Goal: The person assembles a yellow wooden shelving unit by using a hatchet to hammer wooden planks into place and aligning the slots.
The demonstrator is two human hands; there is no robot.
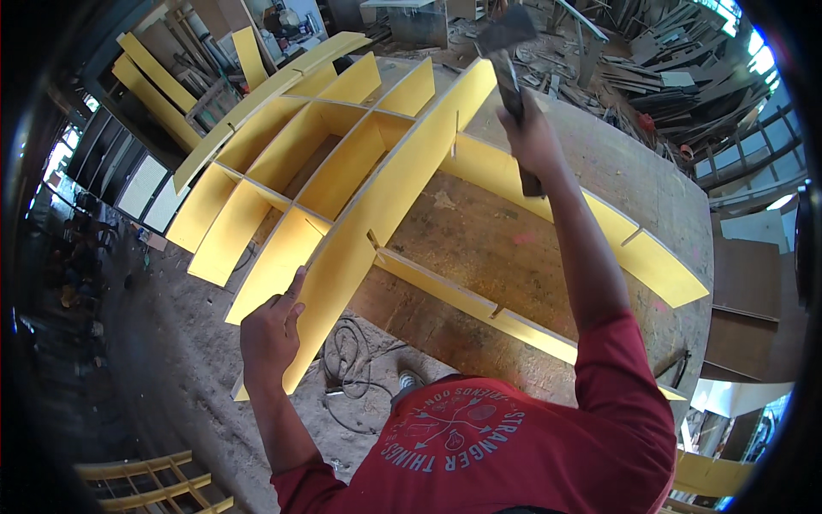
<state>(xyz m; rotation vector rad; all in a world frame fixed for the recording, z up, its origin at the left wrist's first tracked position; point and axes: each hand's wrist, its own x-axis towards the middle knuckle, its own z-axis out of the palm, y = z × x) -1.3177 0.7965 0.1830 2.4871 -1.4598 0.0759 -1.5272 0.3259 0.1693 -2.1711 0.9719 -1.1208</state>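
My right hand [535, 137] is raised over the far end of a yellow lattice frame, closed round the dark handle of a hammer [507, 81]. The hammer's wide dark head is blurred and points away from me. A long notched yellow board [390, 197] runs diagonally across the frame, standing on edge. My left hand [271, 334] grips this board near its lower left end, with the index finger along its upper edge. Crosswise yellow boards [317, 184] interlock on its left. To its right, two notched boards [556, 184] [479, 295] extend from its slots.
The frame lies on a wooden worktable [462, 214] with a curved right edge. A coiled cable [347, 355] lies on the dusty floor beside it. Piled wood scraps [685, 73] fill the far right. More yellow boards [154, 94] lean at far left; another yellow frame [154, 484] sits lower left.
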